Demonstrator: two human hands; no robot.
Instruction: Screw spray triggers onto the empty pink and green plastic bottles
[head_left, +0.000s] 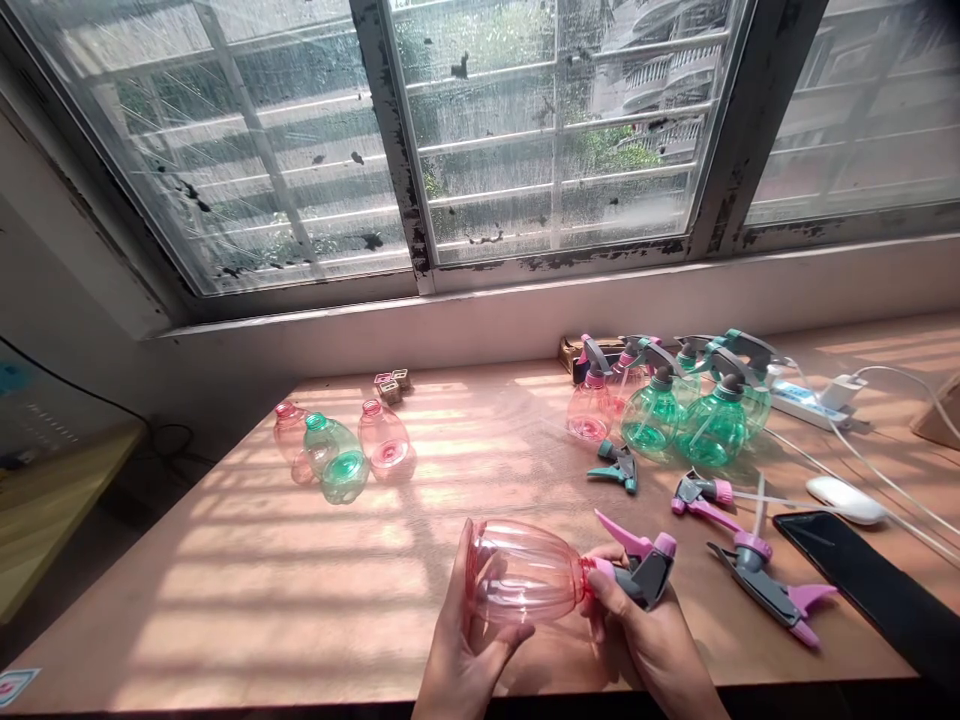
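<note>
The left hand (pixel 463 655) cups the base of a pink bottle (pixel 525 570), held sideways over the bench (pixel 300 600); the right hand (pixel 646 630) grips its sprayer (pixel 654 572) by the collar. Right of both lies a loose spray head (pixel 766 585).

Head view: forward-down over near table (pixel 300 610), toward window (pixel 487 130); beyond, probably street.
</note>
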